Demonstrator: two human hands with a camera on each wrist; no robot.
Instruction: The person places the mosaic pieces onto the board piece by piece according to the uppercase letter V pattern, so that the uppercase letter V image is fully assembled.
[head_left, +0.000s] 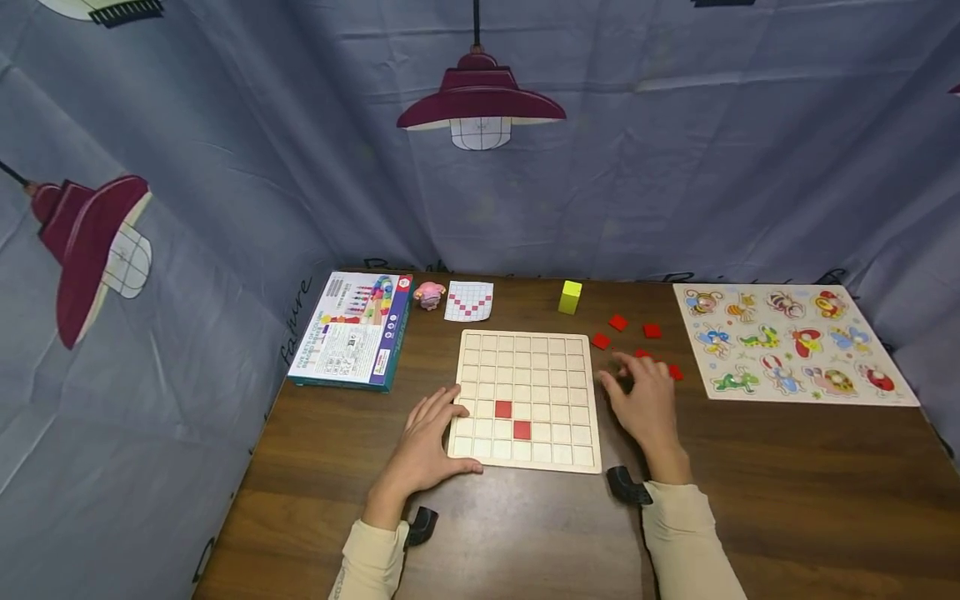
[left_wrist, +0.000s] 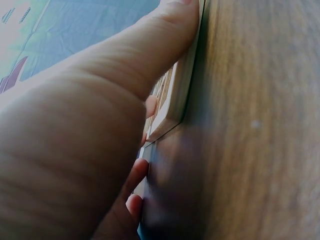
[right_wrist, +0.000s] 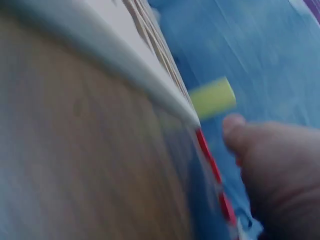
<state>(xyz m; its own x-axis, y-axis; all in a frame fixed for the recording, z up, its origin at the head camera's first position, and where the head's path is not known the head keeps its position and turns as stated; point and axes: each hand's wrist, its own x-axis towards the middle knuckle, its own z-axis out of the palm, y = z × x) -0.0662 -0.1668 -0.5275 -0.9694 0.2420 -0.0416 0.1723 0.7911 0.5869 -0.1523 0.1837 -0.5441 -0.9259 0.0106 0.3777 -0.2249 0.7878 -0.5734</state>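
Note:
A square wooden grid board (head_left: pixel 551 392) lies on the table with two red tiles in its cells: one red tile (head_left: pixel 503 409), and another red tile (head_left: pixel 522 430) diagonally below it. My left hand (head_left: pixel 427 442) spans the board's near left corner, fingers at the left edge and thumb along the near edge. Several loose red tiles (head_left: pixel 618 322) lie just beyond the board's right side. Over the nearest of these is my right hand (head_left: pixel 643 404), its thumb and index finger apart and no tile visible between them. Its other fingertips are partly hidden.
A pattern card (head_left: pixel 469 301) with a red-square design lies behind the board, beside a small pink figure (head_left: pixel 429 295) and a boxed set (head_left: pixel 352 329). Behind the board stands a yellow block (head_left: pixel 570 297). An insect picture puzzle (head_left: pixel 795 342) occupies the right side.

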